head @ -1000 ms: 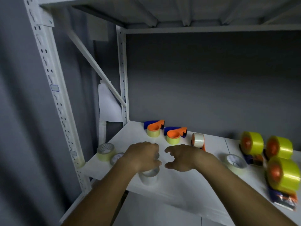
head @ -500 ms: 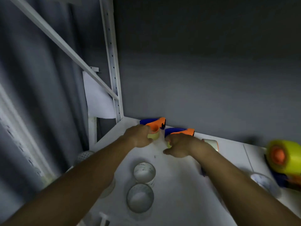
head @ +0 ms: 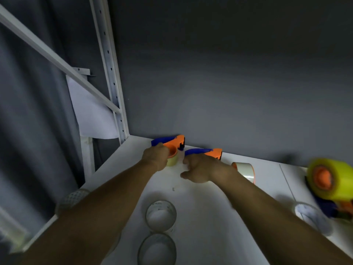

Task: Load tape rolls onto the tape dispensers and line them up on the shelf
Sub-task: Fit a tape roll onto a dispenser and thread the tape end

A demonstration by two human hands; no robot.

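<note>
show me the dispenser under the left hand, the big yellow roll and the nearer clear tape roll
left dispenser [head: 176,140], head view, orange body near its blade end
big yellow roll [head: 342,181], head view, yellow outer wrap
nearer clear tape roll [head: 157,251], head view, inside its ring

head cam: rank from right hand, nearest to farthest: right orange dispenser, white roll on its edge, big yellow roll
From the right hand:
1. Orange dispenser, just beyond the fingers by the back wall.
2. White roll, on its edge just right of the wrist.
3. Big yellow roll, far right of the shelf.
</note>
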